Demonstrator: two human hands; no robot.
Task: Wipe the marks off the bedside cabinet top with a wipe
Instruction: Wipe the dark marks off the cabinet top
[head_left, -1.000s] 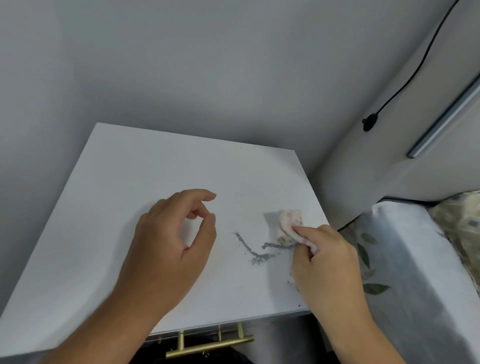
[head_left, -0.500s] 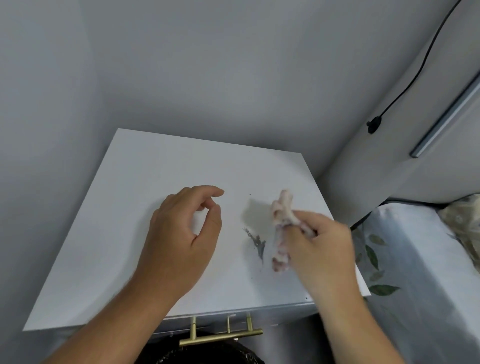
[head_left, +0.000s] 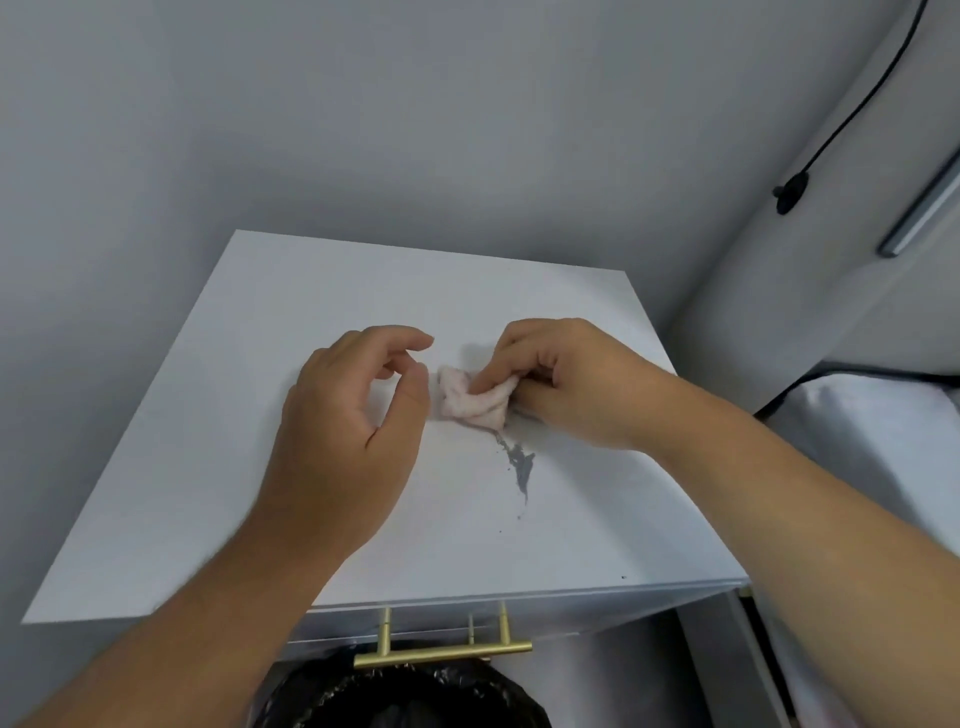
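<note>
The white bedside cabinet top (head_left: 260, 415) fills the middle of the head view. A dark grey smear (head_left: 521, 467) with a few specks below it lies right of centre. My right hand (head_left: 571, 379) presses a crumpled pinkish wipe (head_left: 475, 400) onto the top just above the smear. My left hand (head_left: 353, 426) hovers to the left of the wipe, fingers loosely curled and apart, holding nothing.
A brass drawer handle (head_left: 441, 657) sticks out below the cabinet's front edge, above a black bin bag (head_left: 405, 701). Grey walls close in behind and to the left. A bed with a white cover (head_left: 883, 467) stands at the right, a black cable (head_left: 852, 109) above it.
My right hand has swept the wipe up and to the left across the mark. The horizontal part of the smear is gone. The left hand has stayed about where it was.
</note>
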